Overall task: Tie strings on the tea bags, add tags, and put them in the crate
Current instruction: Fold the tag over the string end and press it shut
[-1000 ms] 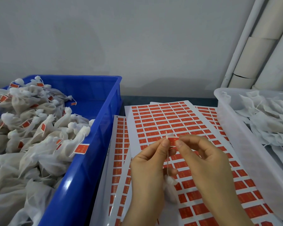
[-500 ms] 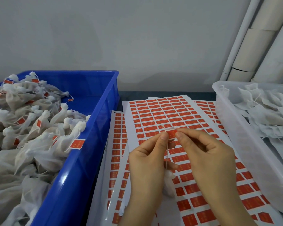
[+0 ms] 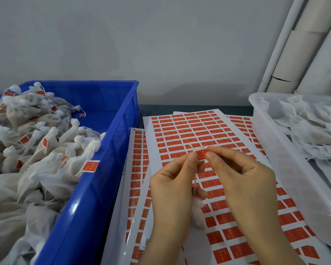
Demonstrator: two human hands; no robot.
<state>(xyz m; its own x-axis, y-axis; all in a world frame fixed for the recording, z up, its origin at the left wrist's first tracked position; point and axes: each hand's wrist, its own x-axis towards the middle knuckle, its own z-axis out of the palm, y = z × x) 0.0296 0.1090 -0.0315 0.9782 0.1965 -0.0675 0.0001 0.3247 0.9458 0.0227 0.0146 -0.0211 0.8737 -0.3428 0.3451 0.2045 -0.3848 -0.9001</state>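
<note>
Head view: one wide shot, looking forward and down.
Left hand [image 3: 172,186]: thumb and forefinger pinch the left edge of a small red tag [image 3: 201,153]; the other fingers curl in under the palm.
Right hand [image 3: 245,178]: thumb and forefinger pinch the right edge of the same tag; the remaining fingers are bent loosely below.
Tag: held up between the two hands, above the sticker sheets [image 3: 189,129].
String [image 3: 195,176]: a thin white thread running down from the tag, between the hands, to the tea bag [image 3: 198,213].
Tea bag: a small white mesh pouch low between the wrists, partly hidden by the left hand; whether it touches the sheets cannot be told.
Sticker sheets: several overlapping white sheets with rows of red labels, lying flat on the dark counter [image 3: 161,110].
Blue crate [image 3: 96,197]: at the left, its long side just beside the sheets, heaped high.
Finished bags [image 3: 36,150]: white pouches with tied necks filling the crate, many with red tags on strings; one tag lies near the crate's right wall.
Clear tub [image 3: 287,169]: at the right, translucent, its near wall over the sheets' right edge.
Loose bags [image 3: 313,131]: flat white pouches with white strings, piled in the tub.
Pale tubes [image 3: 304,44]: leaning against the grey wall behind the tub.
</note>
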